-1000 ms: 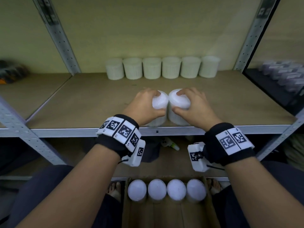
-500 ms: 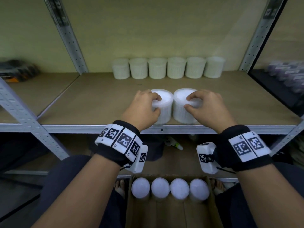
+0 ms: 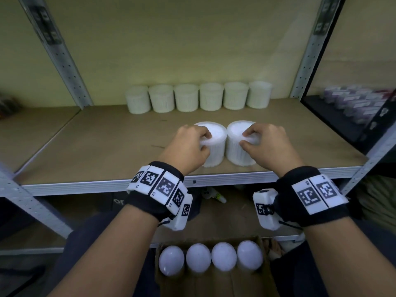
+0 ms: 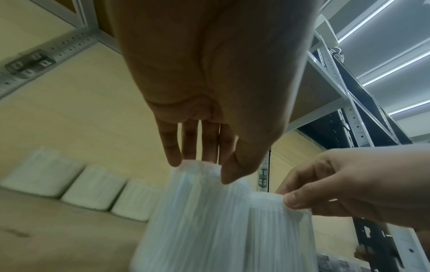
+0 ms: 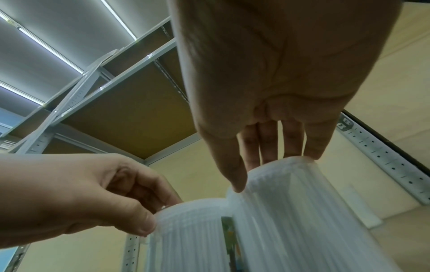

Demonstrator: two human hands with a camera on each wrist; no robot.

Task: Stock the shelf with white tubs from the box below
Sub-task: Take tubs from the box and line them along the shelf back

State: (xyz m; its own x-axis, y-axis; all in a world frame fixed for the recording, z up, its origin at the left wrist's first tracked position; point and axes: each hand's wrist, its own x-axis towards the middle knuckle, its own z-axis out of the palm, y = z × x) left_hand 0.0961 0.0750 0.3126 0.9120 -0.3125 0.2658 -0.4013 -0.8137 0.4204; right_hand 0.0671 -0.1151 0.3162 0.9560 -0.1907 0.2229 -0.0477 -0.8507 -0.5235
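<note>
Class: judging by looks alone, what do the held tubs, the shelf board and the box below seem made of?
Held tubs: probably translucent white plastic, with fine vertical ribbing. Shelf board: likely matte brown wood composite, edged in pale metal. Box: dull brown cardboard, apparently.

We see two tubs (image 3: 228,144) side by side near the shelf's (image 3: 107,144) front, six tubs (image 3: 198,99) behind, four tubs (image 3: 211,259) in the box (image 3: 265,284) below.

Blurred purple packs (image 3: 355,103) at far right, labels unreadable; cardboard box (image 3: 263,281) cut off below.
</note>
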